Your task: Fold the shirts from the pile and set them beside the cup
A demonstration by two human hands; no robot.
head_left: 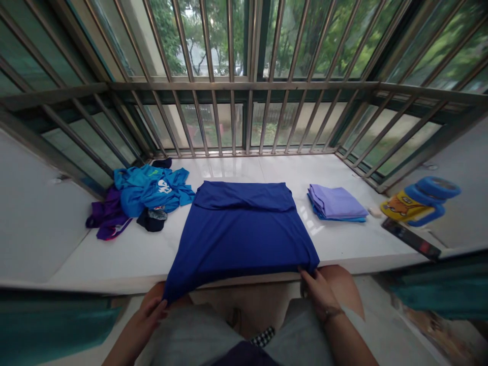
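Observation:
A dark blue garment (240, 229) lies spread on the white window ledge (133, 254), its far edge folded over and its near edge hanging past the ledge. My left hand (150, 312) pinches the garment's near left corner below the ledge. My right hand (318, 290) grips the near right corner at the ledge's front edge. My knees show beneath both hands.
A pile of unfolded clothes, light blue (152, 189) and purple (109, 216), sits at the left. A folded lilac stack (335, 203) rests to the right. A yellow and blue toy (419, 201) and a dark flat object (412, 238) lie far right. Metal window bars (232, 127) close the back.

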